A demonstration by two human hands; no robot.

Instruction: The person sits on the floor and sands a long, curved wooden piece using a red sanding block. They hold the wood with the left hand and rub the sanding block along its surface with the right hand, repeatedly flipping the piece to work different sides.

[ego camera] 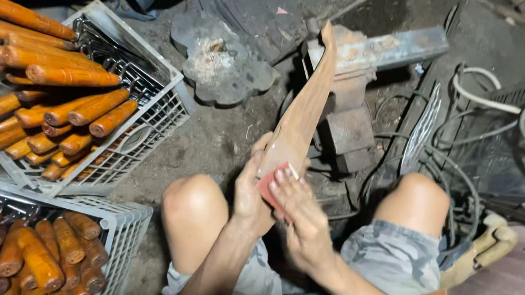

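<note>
Bare knees frame both hands — the left hand (pixel 250 190) grips the long wooden handle (pixel 302 107) propped against a rusty anvil (pixel 360 68), the right hand (pixel 300 221) presses a red sanding pad (pixel 272 182) to it.

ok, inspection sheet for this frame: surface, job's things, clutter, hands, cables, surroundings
surface: dark dirt floor, gritty.
job's things: long curved wooden piece, upper end against a rusty vise; red abrasive pad on its lower end.
clutter: two plastic crates of orange wooden handles; flat metal slab.
hands: left hand grips the piece; right hand presses the pad.
cables: white and dark hoses tangled at right.
surroundings: bare knees, grey shorts.
</note>
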